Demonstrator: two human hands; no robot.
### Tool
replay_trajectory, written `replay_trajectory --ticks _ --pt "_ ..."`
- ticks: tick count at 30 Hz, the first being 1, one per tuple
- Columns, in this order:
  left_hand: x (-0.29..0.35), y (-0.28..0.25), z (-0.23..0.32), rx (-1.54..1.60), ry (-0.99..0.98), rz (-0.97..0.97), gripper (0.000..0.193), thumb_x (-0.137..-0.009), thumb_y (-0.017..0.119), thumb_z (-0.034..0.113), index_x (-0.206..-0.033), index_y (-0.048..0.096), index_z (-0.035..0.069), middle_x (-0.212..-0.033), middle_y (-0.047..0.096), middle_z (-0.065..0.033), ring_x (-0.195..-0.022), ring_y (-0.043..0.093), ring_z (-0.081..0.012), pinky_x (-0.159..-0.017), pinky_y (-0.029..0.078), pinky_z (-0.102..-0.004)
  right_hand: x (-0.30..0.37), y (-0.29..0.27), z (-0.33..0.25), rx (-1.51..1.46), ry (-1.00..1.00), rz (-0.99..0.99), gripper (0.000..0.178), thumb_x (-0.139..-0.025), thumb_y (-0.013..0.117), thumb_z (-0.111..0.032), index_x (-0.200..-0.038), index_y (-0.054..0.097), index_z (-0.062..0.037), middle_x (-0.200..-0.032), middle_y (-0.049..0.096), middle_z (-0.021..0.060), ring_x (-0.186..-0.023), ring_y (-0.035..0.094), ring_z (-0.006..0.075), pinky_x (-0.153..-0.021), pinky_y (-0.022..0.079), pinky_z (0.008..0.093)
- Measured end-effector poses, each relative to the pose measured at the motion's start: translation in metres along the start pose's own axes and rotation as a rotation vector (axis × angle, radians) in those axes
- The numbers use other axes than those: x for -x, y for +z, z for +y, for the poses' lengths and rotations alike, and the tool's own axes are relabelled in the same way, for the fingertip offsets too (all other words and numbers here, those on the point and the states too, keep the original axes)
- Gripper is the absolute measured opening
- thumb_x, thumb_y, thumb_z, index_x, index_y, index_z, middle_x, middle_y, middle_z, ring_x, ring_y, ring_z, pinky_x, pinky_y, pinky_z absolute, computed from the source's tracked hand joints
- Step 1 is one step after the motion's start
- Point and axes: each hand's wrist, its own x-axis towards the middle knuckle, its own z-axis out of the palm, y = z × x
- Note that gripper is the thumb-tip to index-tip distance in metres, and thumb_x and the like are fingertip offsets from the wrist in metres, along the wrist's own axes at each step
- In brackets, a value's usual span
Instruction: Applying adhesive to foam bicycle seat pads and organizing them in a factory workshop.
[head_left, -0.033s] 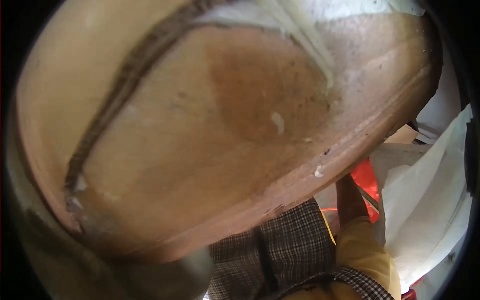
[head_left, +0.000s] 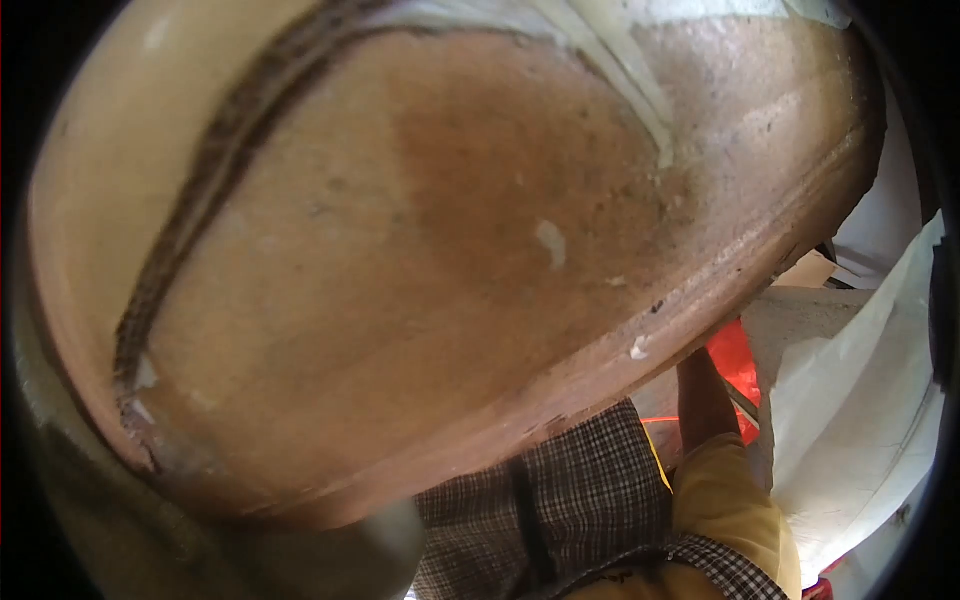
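Observation:
A large rounded, clay-coloured piece (head_left: 330,260) fills most of the view, very close and tilted. Its smooth surface carries a darker brown patch, a few white flecks and a thick rim along the lower right. Across its upper left curves a dark, braided-looking band (head_left: 190,220). Whitish strips (head_left: 610,65), like thin film or paper, lie at the top. My right forearm (head_left: 703,405), in a yellow sleeve, reaches up behind the rim; the hand is hidden there, so its grip does not show. My left hand is not in sight.
Below the piece are a black-and-white checked garment (head_left: 570,490) and a dark strap. To the right hangs a large white sheet (head_left: 860,390). Something bright red (head_left: 735,360) lies beside my forearm. A blurred grey-brown shape (head_left: 230,560) borders the lower left.
The dark band and patch have shifted slightly left on the clay-coloured piece's view. My right forearm sits almost where it was.

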Motion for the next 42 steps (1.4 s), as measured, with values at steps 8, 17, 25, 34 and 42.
replay_trajectory --ticks 8,17,25,34,42 --pt "0.020 -0.030 -0.066 0.171 -0.112 0.110 0.038 -0.086 0.052 0.020 -0.119 0.049 0.002 -0.106 0.053 -0.0132 -0.091 0.053 -0.0235 -0.074 0.046 -0.0290 0.031 -0.011 -0.029 0.034 -0.106 -0.480 0.064 -0.075 0.064 -0.039 -0.119 0.043 0.0026 -0.117 0.048 0.0247 -0.106 0.049 0.0288 -0.093 0.035 0.0445" --pt "0.067 -0.113 -0.104 0.273 -0.206 0.208 0.036 -0.088 0.050 0.023 -0.118 0.050 0.003 -0.102 0.054 -0.0108 -0.087 0.053 -0.0208 -0.071 0.046 -0.0268 0.166 -0.016 -0.088 0.066 -0.169 -1.058 0.066 -0.071 0.067 -0.036 -0.120 0.043 0.0017 -0.112 0.051 0.0224 -0.104 0.052 0.0285 -0.092 0.038 0.0423" --pt "0.082 -0.140 -0.100 0.407 -0.323 0.038 0.035 -0.090 0.048 0.025 -0.118 0.050 0.004 -0.099 0.055 -0.0087 -0.084 0.052 -0.0184 -0.069 0.045 -0.0248 0.264 -0.133 -0.198 0.149 -0.092 -1.368 0.069 -0.067 0.069 -0.033 -0.121 0.044 0.0009 -0.108 0.055 0.0204 -0.102 0.053 0.0282 -0.090 0.040 0.0403" --pt "-0.011 -0.048 0.034 0.462 -0.309 -0.556 0.035 -0.092 0.045 0.027 -0.118 0.051 0.005 -0.095 0.055 -0.0063 -0.081 0.052 -0.0158 -0.067 0.045 -0.0226 0.289 -0.471 -0.252 -0.944 -0.683 -1.157 0.092 -0.065 0.063 -0.024 -0.140 0.014 -0.0031 -0.139 0.026 0.0197 -0.129 0.028 0.0256 -0.105 0.021 0.0352" --pt "0.063 -0.239 0.078 0.528 -0.310 -0.324 0.035 -0.094 0.044 0.029 -0.118 0.051 0.006 -0.092 0.056 -0.0045 -0.078 0.052 -0.0137 -0.065 0.045 -0.0209 0.151 -0.620 -0.168 -2.183 -0.821 -0.765 0.033 -0.093 0.041 -0.029 -0.115 0.047 -0.0047 -0.104 0.056 0.0072 -0.099 0.049 0.0258 -0.090 0.036 0.0388"
